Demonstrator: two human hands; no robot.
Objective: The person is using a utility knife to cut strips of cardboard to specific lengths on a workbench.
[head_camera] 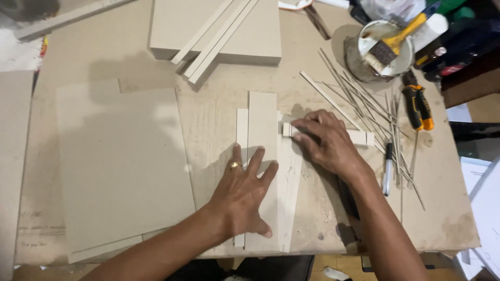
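My left hand [242,195], with a ring on one finger, lies flat with fingers spread on a long pale board strip [262,125] that runs toward the far side of the table. A narrower strip [242,127] lies along its left side and another strip [289,208] along its right. My right hand [328,143] presses on a short pale wooden piece [362,138] lying crosswise, its left end touching the long strip.
A large flat board [125,166] lies at left. A thick board [177,26] with long strips on it sits at the back. Several thin sticks [364,99], a marker pen [388,169], an orange-black utility knife [419,106] and a glue tub [372,65] with a brush [388,49] are at right.
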